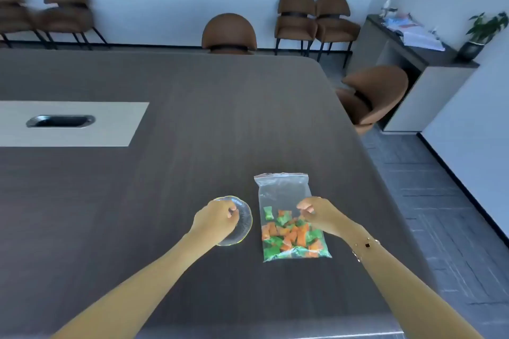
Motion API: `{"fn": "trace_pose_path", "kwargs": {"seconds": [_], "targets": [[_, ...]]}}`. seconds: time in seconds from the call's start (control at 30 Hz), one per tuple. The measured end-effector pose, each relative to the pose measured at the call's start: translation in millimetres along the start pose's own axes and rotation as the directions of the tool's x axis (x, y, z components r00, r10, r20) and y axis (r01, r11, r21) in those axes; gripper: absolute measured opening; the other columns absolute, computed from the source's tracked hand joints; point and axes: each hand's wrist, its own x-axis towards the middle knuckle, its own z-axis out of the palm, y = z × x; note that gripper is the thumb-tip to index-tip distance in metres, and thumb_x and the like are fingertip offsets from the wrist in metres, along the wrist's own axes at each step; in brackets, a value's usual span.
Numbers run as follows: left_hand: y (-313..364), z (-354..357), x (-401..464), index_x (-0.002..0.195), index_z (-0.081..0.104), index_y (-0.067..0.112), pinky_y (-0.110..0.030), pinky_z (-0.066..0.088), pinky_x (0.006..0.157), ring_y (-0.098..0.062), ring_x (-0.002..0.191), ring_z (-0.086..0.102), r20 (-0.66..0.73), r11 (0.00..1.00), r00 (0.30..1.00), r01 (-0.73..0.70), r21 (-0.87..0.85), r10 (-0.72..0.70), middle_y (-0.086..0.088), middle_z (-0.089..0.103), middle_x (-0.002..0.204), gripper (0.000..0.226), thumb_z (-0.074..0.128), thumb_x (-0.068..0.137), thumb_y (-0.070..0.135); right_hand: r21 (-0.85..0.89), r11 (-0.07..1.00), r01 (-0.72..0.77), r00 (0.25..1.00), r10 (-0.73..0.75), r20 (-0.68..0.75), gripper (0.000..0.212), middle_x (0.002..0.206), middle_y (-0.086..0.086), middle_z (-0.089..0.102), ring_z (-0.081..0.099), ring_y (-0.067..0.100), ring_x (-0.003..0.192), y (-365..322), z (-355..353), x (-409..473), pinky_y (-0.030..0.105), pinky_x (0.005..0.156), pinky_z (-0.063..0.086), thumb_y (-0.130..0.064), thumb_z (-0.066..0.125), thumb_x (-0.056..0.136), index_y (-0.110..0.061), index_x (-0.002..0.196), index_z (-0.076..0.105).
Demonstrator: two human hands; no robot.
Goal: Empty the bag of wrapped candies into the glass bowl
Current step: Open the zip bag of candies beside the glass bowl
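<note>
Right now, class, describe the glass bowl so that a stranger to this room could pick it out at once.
Start at the big dark table and come to its near right part, where the person's two hands are. The glass bowl sits under the left hand, just left of the candy bag. Unlike the colourful bag, it is round, clear and empty.

Clear glossy plastic bag (283, 192) (matt wood-grain table (192, 96))

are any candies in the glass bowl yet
No, the glass bowl looks empty, and the orange and green candies are all inside the bag lying beside it.
</note>
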Motion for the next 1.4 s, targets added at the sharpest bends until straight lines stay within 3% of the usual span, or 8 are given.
{"fn": "trace_pose_path", "kwargs": {"seconds": [0.13,0.33,0.53,0.67,0.77,0.83,0.93,1.4], "targets": [[6.9,30.1,25.4,0.098,0.07,0.01,-0.022,0.036,0.054,-0.017,0.074,0.055,0.065,0.997,0.997,0.043,0.067,-0.048,-0.001,0.059,0.08,0.036,0.035,0.098,0.018,-0.171,0.985,0.011,0.998,0.001,0.066,0.033,0.131,0.011,0.057,0.063,0.029,0.106,8.2,-2.6,51.8,0.04,0.095,0.049,-0.015,0.041,0.097,-0.011,0.127,0.055],[4.7,61.1,71.1,0.106,0.07,0.013,-0.033,0.048,0.072,-0.022,0.076,0.065,0.084,0.995,0.992,0.093,-0.036,-0.089,-0.006,0.066,0.084,0.034,0.036,0.097,0.013,-0.304,0.948,0.098,0.995,-0.087,0.048,0.04,0.134,0.019,0.05,0.055,0.032,0.102,10.1,5.0,138.3,0.033,0.079,0.044,-0.009,0.042,0.096,-0.003,0.135,0.043],[-4.4,91.1,85.7,0.114,0.066,0.025,-0.036,0.058,0.075,-0.021,0.074,0.07,0.151,0.989,0.988,0.052,-0.137,-0.032,-0.001,0.075,0.091,0.032,0.039,0.096,0.019,-0.366,0.928,0.074,0.996,-0.084,-0.011,0.059,0.148,0.016,0.038,0.018,0.032,0.144,20.3,29.4,200.0,0.039,0.117,0.023,0.008,0.039,0.089,-0.003,0.146,0.024],[1.0,99.2,79.9,0.122,0.062,0.025,-0.035,0.055,0.083,-0.019,0.096,0.068,0.174,0.999,0.985,-0.01,-0.033,0.016,-0.002,0.072,0.11,0.032,0.04,0.099,0.023,-0.52,0.852,0.054,0.991,-0.111,-0.078,0.048,0.13,0.014,0.055,0.041,0.033,0.128,33.1,36.0,212.4,0.041,0.12,0.012,0.002,0.047,0.088,-0.004,0.135,0.042],[10.9,97.8,77.5,0.118,0.063,0.024,-0.037,0.055,0.083,-0.021,0.1,0.068,0.154,0.999,0.988,-0.028,-0.018,0.03,-0.004,0.073,0.11,0.03,0.041,0.098,0.025,-0.55,0.829,0.099,0.969,-0.207,-0.137,0.025,0.11,0.01,0.061,0.057,0.029,0.102,32.5,28.5,196.4,0.041,0.114,0.024,-0.002,0.047,0.09,-0.009,0.108,0.061],[23.8,93.6,79.4,0.115,0.064,0.021,-0.033,0.054,0.075,-0.02,0.096,0.069,0.118,0.998,0.992,-0.043,-0.037,0.047,-0.003,0.074,0.109,0.028,0.042,0.098,0.026,-0.496,0.857,0.142,0.949,-0.261,-0.179,0.025,0.1,0.01,0.059,0.054,0.027,0.077,27.0,18.8,177.5,0.037,0.089,0.043,0.001,0.043,0.089,-0.008,0.101,0.063],[53.2,82.7,86.9,0.11,0.064,0.014,-0.035,0.052,0.076,-0.025,0.096,0.067,0.049,0.995,0.994,-0.091,-0.049,0.093,-0.006,0.072,0.106,0.029,0.042,0.098,0.027,-0.397,0.902,0.173,0.926,-0.286,-0.246,0.028,0.095,0.009,0.055,0.057,0.031,0.068,15.2,-2.4,144.3,0.034,0.061,0.042,0.002,0.042,0.09,-0.012,0.103,0.062],[144.0,24.0,67.9,0.049,0.034,0.017,-0.03,0.037,0.056,-0.026,0.058,0.047,-0.141,0.972,0.983,-0.147,-0.184,0.122,0.001,0.045,0.052,0.054,0.039,0.098,0.038,-0.362,0.917,0.168,0.851,-0.32,-0.415,0.027,0.102,0.006,0.06,0.064,0.033,0.081,-21.0,-61.3,20.5,0.028,0.059,0.035,-0.013,0.042,0.098,-0.016,0.109,0.066]]}}
